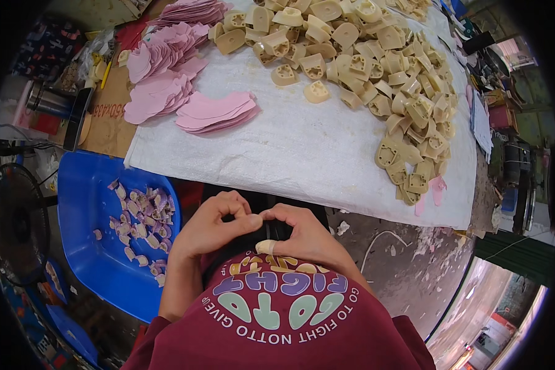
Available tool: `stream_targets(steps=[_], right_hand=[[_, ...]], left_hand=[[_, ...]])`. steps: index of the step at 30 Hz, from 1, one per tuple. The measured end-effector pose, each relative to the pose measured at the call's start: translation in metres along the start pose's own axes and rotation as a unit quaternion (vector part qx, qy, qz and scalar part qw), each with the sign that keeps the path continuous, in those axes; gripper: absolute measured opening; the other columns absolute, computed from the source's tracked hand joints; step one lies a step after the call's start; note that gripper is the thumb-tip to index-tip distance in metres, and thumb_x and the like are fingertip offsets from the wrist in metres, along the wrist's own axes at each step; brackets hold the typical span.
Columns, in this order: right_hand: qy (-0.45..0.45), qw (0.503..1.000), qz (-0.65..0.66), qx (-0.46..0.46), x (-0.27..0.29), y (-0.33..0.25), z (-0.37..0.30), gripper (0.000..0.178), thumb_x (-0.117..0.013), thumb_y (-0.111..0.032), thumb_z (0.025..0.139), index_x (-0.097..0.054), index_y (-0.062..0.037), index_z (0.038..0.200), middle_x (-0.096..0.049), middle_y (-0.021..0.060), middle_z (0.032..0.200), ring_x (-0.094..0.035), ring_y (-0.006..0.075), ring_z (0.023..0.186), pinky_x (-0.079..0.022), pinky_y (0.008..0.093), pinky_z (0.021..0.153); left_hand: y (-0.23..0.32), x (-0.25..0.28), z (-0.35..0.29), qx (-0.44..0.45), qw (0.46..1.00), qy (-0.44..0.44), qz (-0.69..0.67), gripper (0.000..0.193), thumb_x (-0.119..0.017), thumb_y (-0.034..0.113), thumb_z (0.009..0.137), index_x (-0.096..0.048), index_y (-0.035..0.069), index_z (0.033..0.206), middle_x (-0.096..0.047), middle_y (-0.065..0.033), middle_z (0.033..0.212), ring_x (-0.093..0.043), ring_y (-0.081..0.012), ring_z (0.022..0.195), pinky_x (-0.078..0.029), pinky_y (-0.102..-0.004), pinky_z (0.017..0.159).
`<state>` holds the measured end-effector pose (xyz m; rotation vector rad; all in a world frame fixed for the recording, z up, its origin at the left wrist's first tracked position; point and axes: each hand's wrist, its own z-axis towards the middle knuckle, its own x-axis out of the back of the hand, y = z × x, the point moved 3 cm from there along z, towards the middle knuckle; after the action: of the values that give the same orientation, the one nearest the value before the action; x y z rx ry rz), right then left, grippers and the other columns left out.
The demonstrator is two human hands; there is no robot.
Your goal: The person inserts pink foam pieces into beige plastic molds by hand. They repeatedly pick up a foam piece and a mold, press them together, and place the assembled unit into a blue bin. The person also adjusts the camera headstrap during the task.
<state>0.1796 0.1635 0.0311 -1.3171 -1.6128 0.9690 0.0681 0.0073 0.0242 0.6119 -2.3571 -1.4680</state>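
Both hands meet over my lap, just below the table's near edge. My left hand (223, 223) is closed, with thumb and forefinger curled toward each other. Anything pinched there is too small or hidden to make out. My right hand (302, 235) reaches in from the right, its forefinger tip at the left thumb. Its thumb, wearing a tan wrap (265, 247), is spread well away from the forefinger, and nothing shows between them. The other right fingers are hidden. Nearest on the table are stacked pink cut pieces (217, 111) and a large heap of beige moulded shoe heels (385, 61).
White woven sheeting (246, 151) covers the table. At my left stands a blue plastic tub (89, 246) containing several pink-purple covered pieces (145, 216). Farther left are a black fan (18, 225) and a dark upright panel (78, 119). Scraps litter the floor (407, 265) at right.
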Motion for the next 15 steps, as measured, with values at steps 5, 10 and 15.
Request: stream_targets(steps=[5, 10, 15], right_hand=[[0.012, 1.0, -0.001, 0.012, 0.001, 0.001, -0.001, 0.05, -0.08, -0.026, 0.07, -0.064, -0.0011, 0.11, -0.062, 0.0128, 0.094, -0.06, 0.0237, 0.089, -0.047, 0.0338, 0.08], [0.026, 0.999, 0.043, -0.007, 0.003, -0.001, -0.003, 0.049, -0.08, -0.024, 0.07, -0.065, -0.0016, 0.11, -0.058, 0.0095, 0.088, -0.058, 0.0201, 0.083, -0.046, 0.0308, 0.075], [0.039, 0.999, 0.019, 0.014, 0.002, 0.002, -0.003, 0.048, -0.081, -0.023, 0.07, -0.065, -0.0009, 0.109, -0.058, 0.0085, 0.089, -0.057, 0.018, 0.082, -0.045, 0.0292, 0.075]], left_hand=[[0.002, -0.005, 0.0, -0.028, 0.999, -0.002, -0.032, 0.017, -0.072, 0.007, 0.072, -0.06, 0.003, 0.062, -0.06, -0.0057, 0.087, -0.053, -0.0172, 0.092, -0.039, -0.0318, 0.083], [-0.003, 0.008, -0.001, -0.02, 0.993, -0.009, -0.112, 0.017, -0.071, 0.006, 0.073, -0.059, 0.003, 0.061, -0.059, -0.0044, 0.086, -0.051, -0.0145, 0.088, -0.039, -0.0305, 0.079], [0.004, 0.0, -0.001, -0.038, 0.999, 0.012, -0.008, 0.017, -0.073, 0.01, 0.077, -0.061, 0.004, 0.067, -0.059, -0.0045, 0.088, -0.052, -0.014, 0.085, -0.039, -0.0293, 0.077]])
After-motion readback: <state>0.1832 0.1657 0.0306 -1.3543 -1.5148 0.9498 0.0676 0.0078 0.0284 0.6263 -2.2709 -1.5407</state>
